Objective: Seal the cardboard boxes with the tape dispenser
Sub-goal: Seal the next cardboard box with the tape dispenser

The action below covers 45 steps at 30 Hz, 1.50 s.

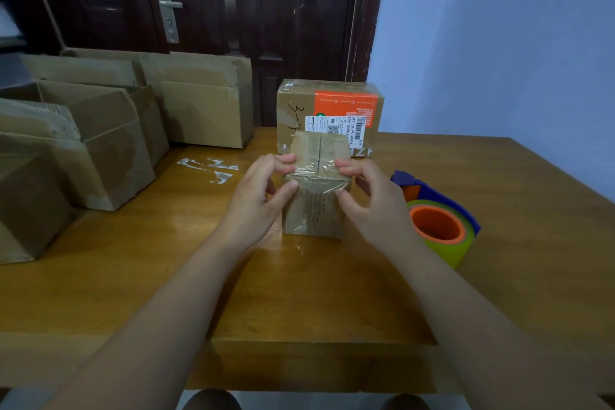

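Brown cardboard in both hands: a small brown cardboard box is standing on the wooden table, gripped at its top edge.

The left hand is curling its fingers over the top left corner, thumb pressing the near face; the right hand is mirroring it at the top right, so both are clamped on the box, with clear shiny tape lying across the closed flaps between them. Just right of the right hand, a blue tape dispenser with an orange core and yellow-green roll is lying untouched. Directly beyond the grip, a larger taped cardboard box with an orange label is standing. Well left of the left hand, open brown cardboard boxes are crowding together.
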Motion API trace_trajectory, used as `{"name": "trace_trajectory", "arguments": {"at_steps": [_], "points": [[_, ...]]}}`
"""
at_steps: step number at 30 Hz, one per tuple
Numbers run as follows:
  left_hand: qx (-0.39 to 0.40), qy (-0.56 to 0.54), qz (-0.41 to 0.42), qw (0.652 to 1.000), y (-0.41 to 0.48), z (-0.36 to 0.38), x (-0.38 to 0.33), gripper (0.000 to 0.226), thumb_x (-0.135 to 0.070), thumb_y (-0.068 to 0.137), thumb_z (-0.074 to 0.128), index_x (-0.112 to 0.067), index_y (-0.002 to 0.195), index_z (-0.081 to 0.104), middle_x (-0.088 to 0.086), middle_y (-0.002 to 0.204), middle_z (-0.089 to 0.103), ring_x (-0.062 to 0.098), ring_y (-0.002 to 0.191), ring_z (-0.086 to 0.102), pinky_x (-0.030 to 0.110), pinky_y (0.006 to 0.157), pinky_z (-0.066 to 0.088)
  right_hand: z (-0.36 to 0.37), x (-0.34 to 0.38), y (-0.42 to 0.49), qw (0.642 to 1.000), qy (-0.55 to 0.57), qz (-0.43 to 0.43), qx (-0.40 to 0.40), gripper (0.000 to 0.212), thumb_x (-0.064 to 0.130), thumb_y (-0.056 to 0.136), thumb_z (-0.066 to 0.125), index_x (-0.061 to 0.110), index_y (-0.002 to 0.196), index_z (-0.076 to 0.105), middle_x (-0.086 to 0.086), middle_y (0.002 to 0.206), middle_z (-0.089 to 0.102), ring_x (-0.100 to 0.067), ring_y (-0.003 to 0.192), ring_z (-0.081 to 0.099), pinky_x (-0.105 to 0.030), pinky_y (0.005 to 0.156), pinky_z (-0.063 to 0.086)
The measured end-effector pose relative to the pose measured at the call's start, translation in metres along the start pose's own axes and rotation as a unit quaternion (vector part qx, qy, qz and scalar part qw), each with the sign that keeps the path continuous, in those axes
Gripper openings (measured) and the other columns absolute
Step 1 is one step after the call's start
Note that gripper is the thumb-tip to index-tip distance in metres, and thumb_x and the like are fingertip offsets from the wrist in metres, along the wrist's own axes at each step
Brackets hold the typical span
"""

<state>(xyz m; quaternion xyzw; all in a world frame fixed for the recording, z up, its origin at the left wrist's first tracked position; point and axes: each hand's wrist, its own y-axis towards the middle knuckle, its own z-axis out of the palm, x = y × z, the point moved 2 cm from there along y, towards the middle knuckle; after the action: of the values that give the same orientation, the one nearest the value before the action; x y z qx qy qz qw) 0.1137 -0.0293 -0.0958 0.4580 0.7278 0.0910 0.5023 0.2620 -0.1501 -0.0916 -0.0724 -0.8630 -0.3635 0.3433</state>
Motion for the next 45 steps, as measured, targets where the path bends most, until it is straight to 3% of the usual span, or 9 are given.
{"name": "trace_trajectory", "arguments": {"at_steps": [8,10,14,17,20,25,32,38,45], "points": [[0.046,-0.035,-0.025,0.998,-0.007,-0.004,0.004,0.041,-0.025,0.081,0.07,-0.047,0.105,0.044,-0.038,0.127,0.037,-0.01,0.084,0.049,0.006,0.068,0.039,0.012,-0.005,-0.011,0.999,0.024,0.0,-0.021,0.041,0.011,0.086,0.064,0.025,0.122,0.049,0.018,0.13,0.047,-0.004,0.129,0.043,-0.036,0.107,0.042],[0.05,-0.042,-0.018,0.998,-0.007,-0.004,-0.001,0.03,-0.048,0.085,0.06,-0.044,0.112,0.046,-0.028,0.13,0.041,-0.014,0.095,0.046,0.007,0.073,0.039,0.012,-0.006,-0.012,1.0,0.027,0.011,0.006,0.05,0.019,0.084,0.065,0.03,0.128,0.045,0.019,0.132,0.044,0.0,0.126,0.041,-0.025,0.103,0.041],[0.047,-0.043,-0.027,0.998,-0.006,0.002,-0.006,0.069,-0.08,0.079,0.023,-0.037,0.127,0.049,-0.014,0.125,0.037,-0.007,0.121,0.033,0.021,0.101,0.033,0.012,0.0,-0.011,0.998,0.065,0.024,0.008,0.043,0.046,0.089,0.042,0.031,0.127,0.052,0.016,0.131,0.048,0.01,0.122,0.039,-0.005,0.096,0.031],[0.008,-0.054,-0.081,0.995,-0.001,0.009,-0.011,0.064,-0.071,0.088,0.023,-0.03,0.124,0.056,-0.021,0.111,0.038,-0.021,0.108,0.034,0.027,0.104,0.035,0.009,0.004,-0.001,0.986,0.14,0.07,-0.052,0.042,0.042,0.096,0.032,0.024,0.109,0.068,0.01,0.121,0.062,0.009,0.114,0.049,-0.004,0.09,0.035],[-0.036,-0.083,-0.13,0.987,0.007,0.017,-0.015,0.03,-0.049,0.092,0.049,-0.029,0.111,0.06,-0.023,0.105,0.038,-0.018,0.103,0.038,0.032,0.1,0.043,0.009,0.006,0.006,0.974,0.189,0.101,-0.079,0.038,0.048,0.094,0.043,0.024,0.093,0.072,0.005,0.112,0.068,0.0,0.11,0.056,-0.006,0.083,0.042],[-0.028,-0.1,-0.105,0.989,0.002,0.015,-0.009,0.026,-0.036,0.087,0.062,-0.034,0.113,0.059,-0.024,0.112,0.04,-0.024,0.106,0.035,0.013,0.095,0.037,0.008,0.002,0.009,0.977,0.192,0.085,-0.046,0.01,0.026,0.087,0.066,0.033,0.084,0.071,0.018,0.097,0.067,0.008,0.098,0.058,-0.006,0.075,0.045],[-0.013,-0.078,-0.077,0.994,-0.002,0.01,-0.007,0.034,-0.021,0.088,0.063,-0.035,0.119,0.056,-0.013,0.122,0.041,-0.014,0.111,0.037,0.004,0.092,0.036,0.004,-0.007,0.002,0.979,0.196,0.051,0.017,0.025,0.02,0.084,0.069,0.041,0.098,0.066,0.02,0.119,0.058,0.017,0.109,0.049,-0.005,0.077,0.046],[-0.002,-0.101,-0.069,0.993,-0.001,0.011,-0.006,0.036,-0.011,0.087,0.063,-0.033,0.116,0.058,-0.014,0.121,0.04,-0.022,0.109,0.035,-0.005,0.079,0.035,0.011,-0.008,-0.004,0.995,0.075,0.033,-0.051,0.024,0.025,0.09,0.063,0.031,0.114,0.064,0.021,0.122,0.054,0.014,0.111,0.047,-0.008,0.087,0.045],[-0.011,-0.092,-0.069,0.993,-0.001,0.013,-0.003,0.036,-0.037,0.079,0.067,-0.038,0.114,0.058,-0.021,0.118,0.04,-0.021,0.11,0.035,0.008,0.091,0.04,0.019,-0.006,-0.007,0.998,0.021,-0.001,-0.058,0.037,0.042,0.087,0.06,0.024,0.119,0.058,0.019,0.125,0.047,-0.001,0.12,0.044,-0.036,0.098,0.047]]}}
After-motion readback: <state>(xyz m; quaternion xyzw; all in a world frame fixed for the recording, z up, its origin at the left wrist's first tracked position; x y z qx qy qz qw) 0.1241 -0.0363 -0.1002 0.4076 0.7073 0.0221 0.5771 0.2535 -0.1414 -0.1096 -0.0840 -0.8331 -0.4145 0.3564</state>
